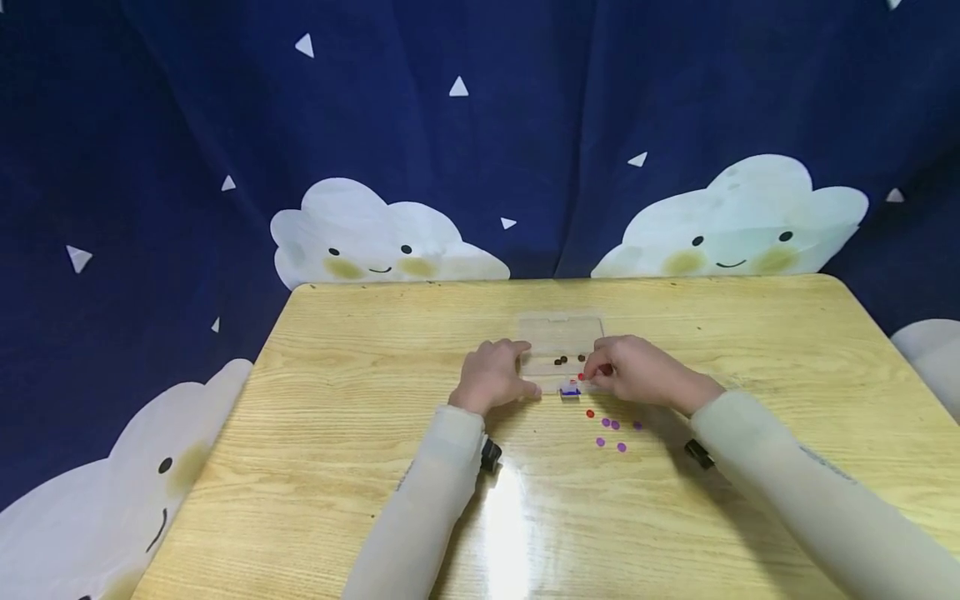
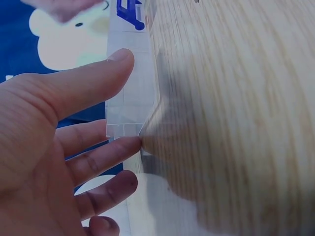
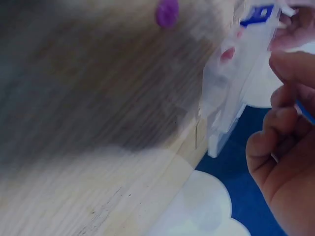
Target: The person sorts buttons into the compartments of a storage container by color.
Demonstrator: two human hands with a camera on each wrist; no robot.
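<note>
A clear plastic box (image 1: 558,333) lies with its lid tipped back and a blue latch (image 1: 570,392) at its front. My left hand (image 1: 491,375) is at its left end, thumb and fingers spread. In the left wrist view a fingertip touches the box corner. My right hand (image 1: 630,367) is over the right part of the box, fingers curled, tips close to a small red disc (image 1: 581,377). Whether they pinch anything is hidden. Red pieces (image 3: 227,54) show through the box wall in the right wrist view. Several dark pieces (image 1: 563,359) lie further back in the box.
In front of the box a red disc (image 1: 590,413) and several purple discs (image 1: 615,425) lie loose on the wooden table (image 1: 337,400). A blue curtain (image 1: 525,125) with clouds hangs behind the table's back edge.
</note>
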